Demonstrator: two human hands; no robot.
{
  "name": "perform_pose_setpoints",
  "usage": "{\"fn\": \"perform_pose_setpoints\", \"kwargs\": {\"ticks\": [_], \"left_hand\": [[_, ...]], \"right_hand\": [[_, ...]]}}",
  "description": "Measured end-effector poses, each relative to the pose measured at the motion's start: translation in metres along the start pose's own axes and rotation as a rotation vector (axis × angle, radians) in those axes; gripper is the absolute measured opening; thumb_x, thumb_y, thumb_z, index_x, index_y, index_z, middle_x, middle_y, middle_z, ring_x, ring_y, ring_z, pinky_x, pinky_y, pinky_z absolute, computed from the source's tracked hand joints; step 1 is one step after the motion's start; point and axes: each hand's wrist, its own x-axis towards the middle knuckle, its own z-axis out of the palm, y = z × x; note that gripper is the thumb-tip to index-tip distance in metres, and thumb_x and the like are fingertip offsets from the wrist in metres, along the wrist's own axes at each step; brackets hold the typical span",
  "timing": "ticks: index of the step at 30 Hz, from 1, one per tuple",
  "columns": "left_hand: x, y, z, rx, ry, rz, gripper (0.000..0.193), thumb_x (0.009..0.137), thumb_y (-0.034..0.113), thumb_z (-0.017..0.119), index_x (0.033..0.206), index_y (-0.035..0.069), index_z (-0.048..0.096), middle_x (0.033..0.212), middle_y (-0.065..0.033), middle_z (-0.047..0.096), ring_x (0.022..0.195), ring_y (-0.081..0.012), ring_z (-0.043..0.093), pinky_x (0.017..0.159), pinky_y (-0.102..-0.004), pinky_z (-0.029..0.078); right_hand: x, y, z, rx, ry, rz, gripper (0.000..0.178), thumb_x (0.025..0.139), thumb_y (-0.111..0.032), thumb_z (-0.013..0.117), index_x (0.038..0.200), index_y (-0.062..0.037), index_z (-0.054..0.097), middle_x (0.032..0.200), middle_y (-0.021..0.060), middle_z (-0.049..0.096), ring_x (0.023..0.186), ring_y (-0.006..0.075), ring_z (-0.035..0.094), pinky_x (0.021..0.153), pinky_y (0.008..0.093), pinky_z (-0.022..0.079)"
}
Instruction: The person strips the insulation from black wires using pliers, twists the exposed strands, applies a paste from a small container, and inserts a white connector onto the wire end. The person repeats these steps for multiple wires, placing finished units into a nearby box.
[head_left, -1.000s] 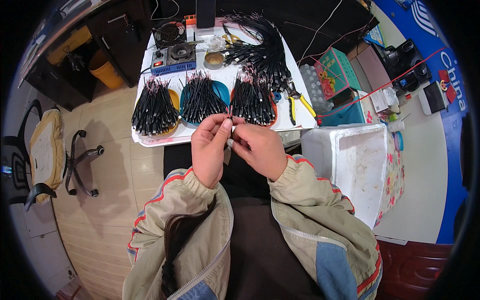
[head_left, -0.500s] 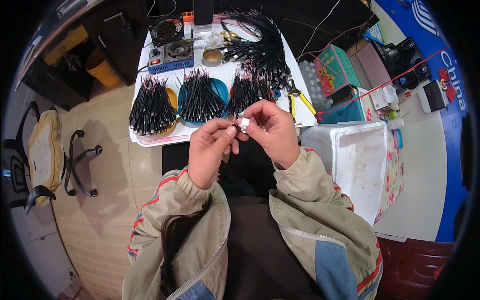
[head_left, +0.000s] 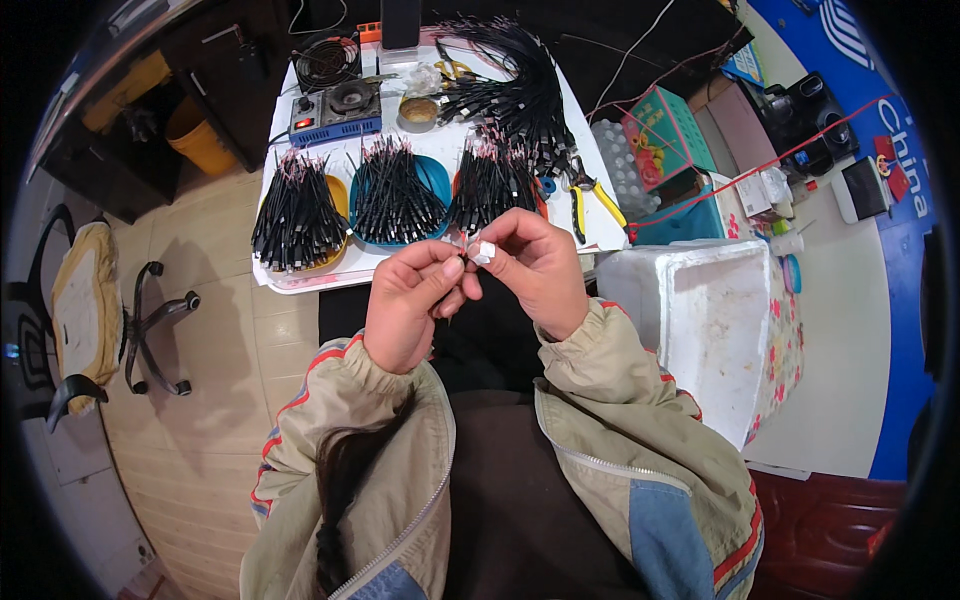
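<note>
In front of the table's near edge, my left hand (head_left: 408,302) and my right hand (head_left: 543,268) meet. Thumb and fingers of the left are pinched on a thin black cable (head_left: 461,258), whose fine reddish wires (head_left: 464,239) point up between the hands. My right thumb and forefinger close at the same wire end. A small white piece (head_left: 483,252) shows at the right fingertips; whether it is held or wrapped on the thumb I cannot tell. Beyond, black cables with metal plugs (head_left: 295,215) lie heaped over a yellow tray (head_left: 338,190) and a blue tray (head_left: 432,175).
On the white table (head_left: 285,283) stand a blue heating unit (head_left: 335,118), a tape roll (head_left: 418,113) and a large cable bundle (head_left: 510,85). Yellow-handled pliers (head_left: 603,200) lie at the right. A white foam box (head_left: 690,330) stands right of me; a wheeled chair (head_left: 90,310) left.
The whole view has shifted slightly. Both hands stay together at the wire end, and the white piece sits at a slightly different angle.
</note>
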Motion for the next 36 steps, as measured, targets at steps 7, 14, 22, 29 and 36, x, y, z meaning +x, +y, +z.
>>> {"fn": "perform_pose_setpoints", "kwargs": {"ticks": [7,14,22,29,36], "left_hand": [[-0.002,0.0,-0.006,-0.126,-0.081,-0.084,0.014,0.094,0.01,0.055,0.095,-0.002,0.061,0.073,-0.0074,0.06,0.055,-0.0069,0.04,0.05,-0.0197,0.03],[-0.004,0.005,-0.009,-0.105,-0.119,-0.157,0.014,0.094,0.009,0.055,0.096,-0.003,0.062,0.074,-0.009,0.061,0.056,-0.0079,0.041,0.051,-0.0199,0.031],[-0.002,0.001,-0.014,0.086,-0.173,-0.074,0.018,0.095,0.006,0.054,0.105,-0.006,0.063,0.08,-0.009,0.065,0.061,-0.0072,0.046,0.053,-0.0204,0.034],[0.0,-0.009,-0.018,0.262,-0.135,-0.022,0.017,0.095,0.005,0.054,0.104,-0.006,0.063,0.078,-0.0068,0.063,0.058,-0.004,0.042,0.052,-0.018,0.032],[0.013,-0.01,-0.028,0.162,-0.014,-0.024,0.017,0.095,0.006,0.055,0.101,-0.007,0.063,0.076,-0.008,0.063,0.057,-0.005,0.042,0.053,-0.0186,0.034]], "right_hand": [[-0.004,0.014,0.004,0.538,-0.099,0.191,0.011,0.092,-0.01,0.062,0.099,-0.003,0.057,0.091,0.0079,0.063,0.078,0.0184,0.064,0.073,0.0298,0.049],[0.0,0.005,-0.006,0.475,-0.177,0.239,0.018,0.09,-0.008,0.062,0.106,-0.0012,0.057,0.099,0.0066,0.062,0.087,0.0136,0.061,0.078,0.0276,0.05],[0.002,0.012,-0.013,0.553,-0.186,0.289,0.015,0.09,-0.005,0.061,0.104,-0.0011,0.057,0.093,0.0047,0.061,0.084,0.0134,0.061,0.076,0.0287,0.05],[0.014,0.035,-0.017,0.917,-0.4,0.539,0.026,0.091,-0.01,0.054,0.116,-0.0048,0.05,0.105,0.0071,0.057,0.086,0.0177,0.06,0.07,0.0313,0.052],[0.154,0.044,-0.156,-0.824,0.44,0.044,0.027,0.084,-0.027,0.066,0.089,0.0002,0.066,0.082,0.0126,0.067,0.071,0.0243,0.065,0.065,0.0345,0.051]]}}
